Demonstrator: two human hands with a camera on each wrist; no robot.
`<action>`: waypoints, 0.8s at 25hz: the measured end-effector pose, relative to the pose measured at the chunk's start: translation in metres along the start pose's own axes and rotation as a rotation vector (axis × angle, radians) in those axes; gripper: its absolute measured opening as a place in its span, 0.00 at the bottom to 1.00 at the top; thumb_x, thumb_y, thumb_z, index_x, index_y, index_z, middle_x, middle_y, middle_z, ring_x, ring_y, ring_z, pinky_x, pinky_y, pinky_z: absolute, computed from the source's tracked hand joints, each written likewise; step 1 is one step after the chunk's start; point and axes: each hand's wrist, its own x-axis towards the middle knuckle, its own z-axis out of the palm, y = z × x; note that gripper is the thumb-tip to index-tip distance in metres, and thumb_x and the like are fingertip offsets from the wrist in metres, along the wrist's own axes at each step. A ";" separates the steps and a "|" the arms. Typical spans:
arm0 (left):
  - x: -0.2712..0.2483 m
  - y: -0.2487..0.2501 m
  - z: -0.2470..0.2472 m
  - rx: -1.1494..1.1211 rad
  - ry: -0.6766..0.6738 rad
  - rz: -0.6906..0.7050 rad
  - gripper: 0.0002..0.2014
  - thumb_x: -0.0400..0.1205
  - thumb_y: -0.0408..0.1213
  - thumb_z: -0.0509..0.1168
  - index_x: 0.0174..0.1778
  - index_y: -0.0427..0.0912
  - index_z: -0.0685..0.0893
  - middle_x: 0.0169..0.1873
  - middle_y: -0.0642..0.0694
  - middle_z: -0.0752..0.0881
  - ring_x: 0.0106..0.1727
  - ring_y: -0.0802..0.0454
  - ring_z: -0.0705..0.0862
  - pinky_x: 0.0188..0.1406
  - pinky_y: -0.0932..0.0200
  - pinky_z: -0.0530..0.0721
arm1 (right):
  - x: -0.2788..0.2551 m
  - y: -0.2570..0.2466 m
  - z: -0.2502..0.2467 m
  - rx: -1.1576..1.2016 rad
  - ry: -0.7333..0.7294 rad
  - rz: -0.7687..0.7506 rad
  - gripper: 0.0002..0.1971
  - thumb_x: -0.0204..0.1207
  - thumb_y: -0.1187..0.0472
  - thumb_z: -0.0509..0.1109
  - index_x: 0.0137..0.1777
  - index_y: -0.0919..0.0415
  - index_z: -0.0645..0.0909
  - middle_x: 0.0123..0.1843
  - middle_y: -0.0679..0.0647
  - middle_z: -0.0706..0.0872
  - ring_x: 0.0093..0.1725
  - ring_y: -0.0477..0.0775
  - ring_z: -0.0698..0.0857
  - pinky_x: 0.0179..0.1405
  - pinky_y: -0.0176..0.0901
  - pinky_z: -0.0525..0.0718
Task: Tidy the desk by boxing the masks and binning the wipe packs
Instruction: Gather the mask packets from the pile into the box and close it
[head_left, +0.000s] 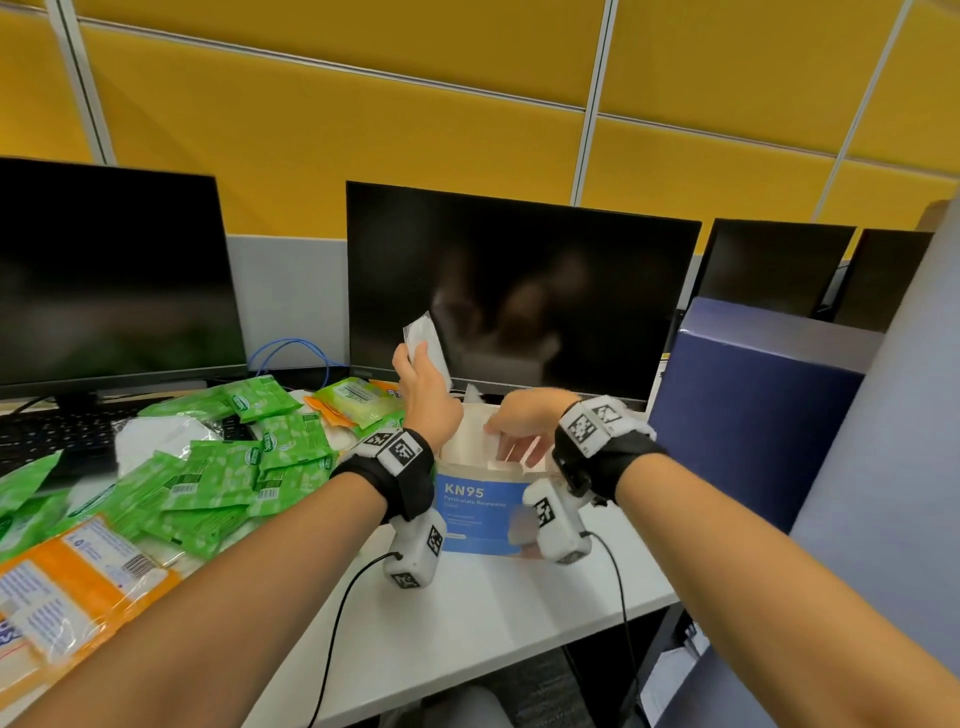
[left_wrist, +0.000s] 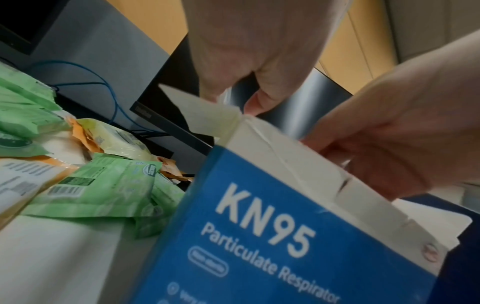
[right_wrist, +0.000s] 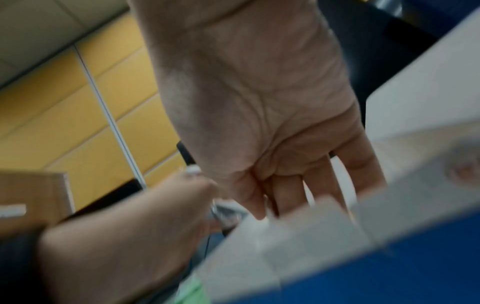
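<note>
Cardboard, blue on its printed face and plain white on its flaps, makes up the KN95 box (head_left: 480, 512) that stands open on the white desk (head_left: 467, 613) in front of the middle monitor (head_left: 519, 291). We hold a flat mask (head_left: 428, 345) in a thin, crinkly clear wrapper above and just behind the box, our left hand (head_left: 426, 395) with its fingers curled round the lower part, so only the upper end shows in the head view. Our right hand (head_left: 519, 423) reaches down into the open top; its fingers (right_wrist: 291, 195) are nearly straight and slightly spread, and their tips go out of sight behind the front flap, so we cannot tell what they touch inside. The right wrist view is blurred and shows little beyond the palm and the box edge. To the left lies a loose heap of glossy green wipe packs (head_left: 218, 467), soft and pillow-shaped, with orange packs (head_left: 78, 577) nearest us, cut off by the frame. A keyboard (head_left: 57, 441) is partly buried under the heap. A dark blue bin (head_left: 753, 415) with flat sides stands at the right, its bottom hidden below the desk edge.
</note>
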 end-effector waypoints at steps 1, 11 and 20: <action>-0.001 0.003 0.000 -0.023 -0.005 -0.001 0.41 0.75 0.17 0.64 0.81 0.35 0.52 0.80 0.40 0.47 0.76 0.38 0.64 0.76 0.55 0.65 | 0.003 -0.003 0.012 -0.161 -0.007 -0.031 0.19 0.86 0.55 0.55 0.67 0.68 0.77 0.58 0.60 0.86 0.60 0.60 0.84 0.64 0.53 0.80; 0.018 0.016 -0.020 -0.445 0.093 -0.172 0.20 0.81 0.23 0.53 0.69 0.36 0.71 0.68 0.38 0.70 0.67 0.40 0.75 0.60 0.55 0.79 | 0.008 0.022 -0.021 0.935 0.355 -0.191 0.32 0.81 0.33 0.50 0.66 0.60 0.76 0.56 0.62 0.87 0.56 0.63 0.87 0.54 0.54 0.87; 0.005 0.025 0.006 0.371 -0.209 -0.009 0.17 0.81 0.31 0.60 0.67 0.38 0.73 0.66 0.38 0.75 0.67 0.38 0.74 0.66 0.47 0.75 | -0.011 0.048 -0.049 0.396 0.639 -0.216 0.20 0.80 0.60 0.67 0.70 0.63 0.72 0.62 0.60 0.81 0.57 0.61 0.84 0.33 0.42 0.86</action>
